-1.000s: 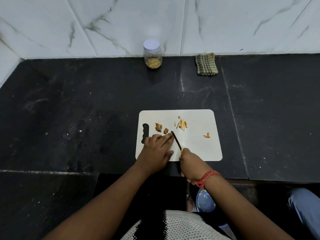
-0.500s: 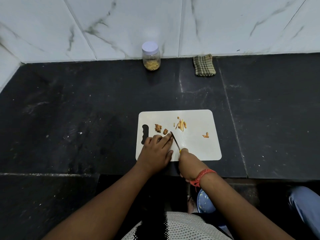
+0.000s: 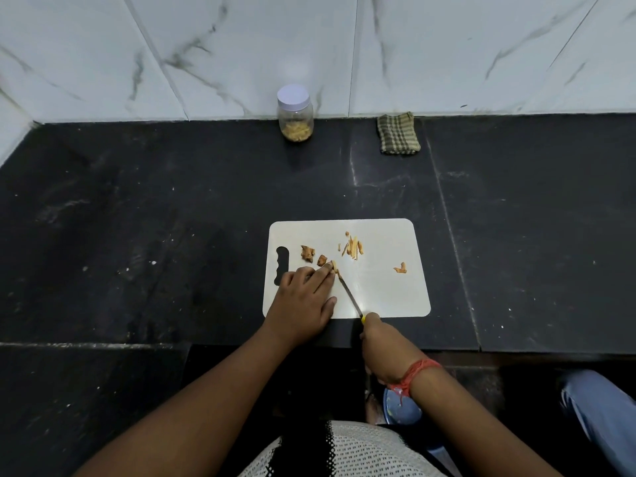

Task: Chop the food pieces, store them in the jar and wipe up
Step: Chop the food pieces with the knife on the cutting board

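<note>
A white cutting board (image 3: 389,294) lies on the black counter. On it are two brown food chunks (image 3: 307,253), a pile of thin cut strips (image 3: 353,249) and one stray piece (image 3: 401,268). My left hand (image 3: 304,299) rests on the board, its fingertips pressing a small food piece (image 3: 334,265) down. My right hand (image 3: 380,342) grips the yellow handle of a small knife (image 3: 349,294), whose blade tip meets that piece. A lidded clear jar (image 3: 295,113) with chopped food inside stands at the back wall. A checked cloth (image 3: 398,133) lies folded to its right.
The marble wall (image 3: 447,53) closes the counter at the back and far left. The counter's front edge (image 3: 86,346) runs just below the board. A blue object (image 3: 401,406) sits below my right wrist, and a blue-clad leg (image 3: 599,414) shows at lower right.
The knife blade has shifted slightly at the piece under my left fingertips, and my right hand has drawn back a little. Board, jar and cloth stay where they were.
</note>
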Demonstrator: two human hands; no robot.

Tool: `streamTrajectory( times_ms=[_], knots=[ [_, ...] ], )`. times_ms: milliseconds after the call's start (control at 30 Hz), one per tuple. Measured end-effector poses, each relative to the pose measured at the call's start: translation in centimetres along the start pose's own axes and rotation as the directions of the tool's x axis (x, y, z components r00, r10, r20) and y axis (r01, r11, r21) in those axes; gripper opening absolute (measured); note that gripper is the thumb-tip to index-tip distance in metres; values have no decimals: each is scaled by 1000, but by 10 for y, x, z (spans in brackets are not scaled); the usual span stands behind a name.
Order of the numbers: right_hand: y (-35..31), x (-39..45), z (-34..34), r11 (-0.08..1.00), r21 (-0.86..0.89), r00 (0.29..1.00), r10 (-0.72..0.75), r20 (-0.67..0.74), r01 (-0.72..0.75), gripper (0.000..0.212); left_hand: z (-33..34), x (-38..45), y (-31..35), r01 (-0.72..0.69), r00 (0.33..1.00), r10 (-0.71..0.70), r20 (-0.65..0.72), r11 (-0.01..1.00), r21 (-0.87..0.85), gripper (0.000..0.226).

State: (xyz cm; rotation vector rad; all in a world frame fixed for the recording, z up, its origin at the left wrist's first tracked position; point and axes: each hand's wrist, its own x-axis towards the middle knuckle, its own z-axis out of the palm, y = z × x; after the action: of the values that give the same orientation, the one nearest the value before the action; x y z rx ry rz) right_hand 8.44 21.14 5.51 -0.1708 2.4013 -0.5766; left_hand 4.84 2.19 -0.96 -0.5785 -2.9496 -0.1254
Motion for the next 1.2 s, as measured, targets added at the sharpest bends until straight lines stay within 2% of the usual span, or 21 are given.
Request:
streamTrajectory(
  times_ms=[67,100,133,200,233,267,300,467,567,800,967,1200],
  knots=[
    [4,-3,0,987,155,998,40,55,-48,7,1,-1,0,3,1000,-3,-5,1000,0,52],
    [4,-5,-1,946,305,992,77,105,-106,8,1,-1,0,5,1000,-5,-6,1000,-2,52],
    [4,-8,-2,867,470,982,103,159,-167,14,1,-2,1,6,1000,-7,-6,1000,-4,52],
    [0,-15,-5,617,749,967,82,243,-240,16,1,-2,0,11,1000,-11,-2,1000,-8,53],
    [-2,-18,-6,500,828,965,69,254,-254,14,1,-2,0,13,1000,-13,-1,1000,-11,55],
    [-3,-21,-8,436,865,967,67,245,-249,12,1,-2,0,14,1000,-14,1,1000,-11,56],
    [-3,-21,-9,445,868,975,68,212,-219,12,1,-2,0,15,1000,-15,4,1000,-9,57],
    [-6,-7,-14,770,633,997,66,45,-79,17,1,-1,-1,0,1000,0,11,1000,-2,58],
    [-13,3,-19,861,504,998,64,16,-64,16,1,-1,-1,0,1000,0,11,1000,1,58],
    [-22,17,-19,930,356,996,73,54,-87,17,1,-1,-2,0,1000,0,15,1000,-9,56],
    [-22,19,-17,920,377,994,92,55,-106,19,2,-1,-2,6,1000,-5,31,1000,-8,55],
    [-25,22,-16,937,339,996,70,51,-83,9,2,-1,-3,7,999,-7,32,1000,-17,54]
  ],
)
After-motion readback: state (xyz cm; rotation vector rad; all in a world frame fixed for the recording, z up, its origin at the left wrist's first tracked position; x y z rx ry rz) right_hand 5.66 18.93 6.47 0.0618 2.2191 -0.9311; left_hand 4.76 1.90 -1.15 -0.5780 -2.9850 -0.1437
